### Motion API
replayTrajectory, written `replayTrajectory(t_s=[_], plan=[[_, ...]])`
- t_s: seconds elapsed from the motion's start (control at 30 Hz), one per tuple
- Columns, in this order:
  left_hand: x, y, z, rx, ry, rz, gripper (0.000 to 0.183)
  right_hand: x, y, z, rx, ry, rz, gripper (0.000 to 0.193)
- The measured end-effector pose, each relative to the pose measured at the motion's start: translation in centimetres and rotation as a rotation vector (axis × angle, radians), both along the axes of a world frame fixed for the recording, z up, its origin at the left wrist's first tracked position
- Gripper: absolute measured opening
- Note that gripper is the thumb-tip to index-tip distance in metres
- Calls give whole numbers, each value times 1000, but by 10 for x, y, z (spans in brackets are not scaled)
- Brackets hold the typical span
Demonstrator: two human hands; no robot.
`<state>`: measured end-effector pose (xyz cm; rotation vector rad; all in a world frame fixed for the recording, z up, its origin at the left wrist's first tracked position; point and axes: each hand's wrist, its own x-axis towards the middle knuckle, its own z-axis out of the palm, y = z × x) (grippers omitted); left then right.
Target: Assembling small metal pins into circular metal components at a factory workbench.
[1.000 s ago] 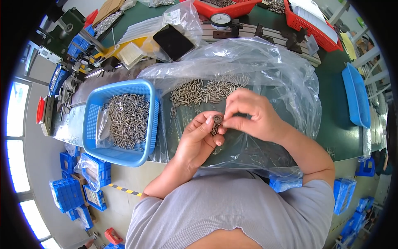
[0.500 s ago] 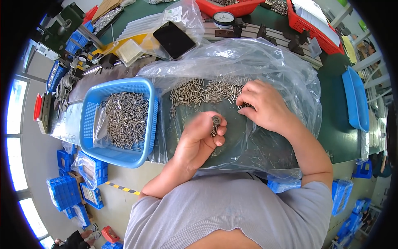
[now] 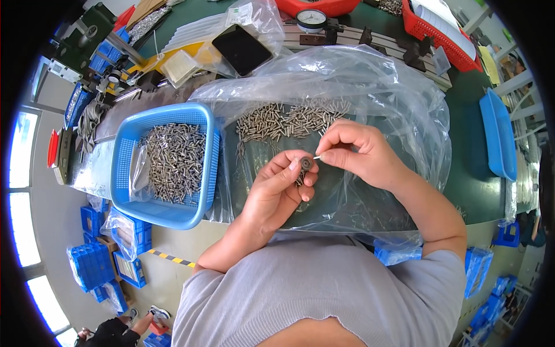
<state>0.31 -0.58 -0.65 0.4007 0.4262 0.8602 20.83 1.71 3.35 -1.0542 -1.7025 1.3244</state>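
My left hand is closed round a small dark round metal piece with a hole in its middle. More small metal bits show among its curled fingers, too small to tell apart. Between thumb and forefinger, my right hand pinches a thin metal pin, its tip close beside the round piece; whether they touch I cannot tell. Just beyond both hands lies a spread-out heap of similar metal pins on clear plastic sheeting.
At the left stands a blue plastic basket filled with pins. Behind the sheeting are a black phone-like device, a dial gauge on a rail fixture and red baskets. A blue tray sits at the right.
My right hand has come away from the pin heap, toward my left hand, and now shows a pin in its fingertips. My left hand still grips the round piece, now turned more face-up.
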Motion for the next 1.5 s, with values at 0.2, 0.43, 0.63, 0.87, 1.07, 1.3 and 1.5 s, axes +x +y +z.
replayTrajectory(t_s=[0.2, 0.43, 0.63, 0.87, 1.07, 1.3, 1.5], plan=[[-1, -1, -1, -18, 35, -13, 19, -8, -5, 1, -65, 60, 43, 4], [0, -2, 3, -42, 76, -12, 18, -9, -5, 1, 96, -55, 65, 8], [0, -1, 3, -52, 66, -21, 18, -11, -1, -8, 187, -85, 90, 14], [0, -2, 4, -21, 100, -42, 21, -10, 1, -7, 224, -108, 109, 15], [2, -2, 2, -28, 100, -19, 22, -11, -1, -11, 306, -94, -10, 16], [2, -3, 0, -16, 42, 59, 24, 4, 9, -1, 414, -160, -45, 8], [3, -2, 2, -13, 34, 52, 26, 24, 19, -7, 535, -594, -61, 11]])
